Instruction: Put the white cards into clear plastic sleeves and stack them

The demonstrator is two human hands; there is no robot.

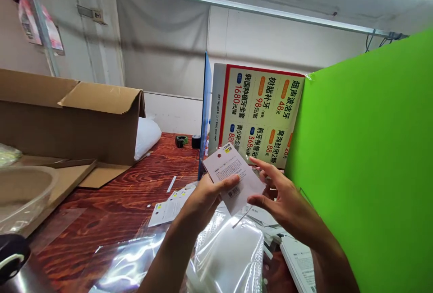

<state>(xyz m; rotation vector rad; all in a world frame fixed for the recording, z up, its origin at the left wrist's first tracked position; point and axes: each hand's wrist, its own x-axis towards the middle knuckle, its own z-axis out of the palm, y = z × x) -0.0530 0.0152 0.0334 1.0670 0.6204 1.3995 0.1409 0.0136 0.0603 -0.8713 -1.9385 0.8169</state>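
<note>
My left hand (211,196) is closed on a white printed card (234,178), its thumb pressed flat on the front. The card is tilted and has a punched hole, small print, a yellow mark and a barcode-like patch. My right hand (279,194) is at the card's right edge with thumb and index finger apart; its other fingers curl partly out of sight. Whether its thumb tip touches the card, I cannot tell. Below both hands lies a stack of clear plastic bags (233,252). Similar white cards (169,207) are spread to the left, and a card stack (299,261) lies lower right.
A bright green panel (365,148) rises on the right, joined to a printed board (260,108) behind my hands. An open cardboard box (67,121) stands left on the wood-grain table (131,198), near a clear plastic tub (27,194). Tape rolls (181,140) sit behind.
</note>
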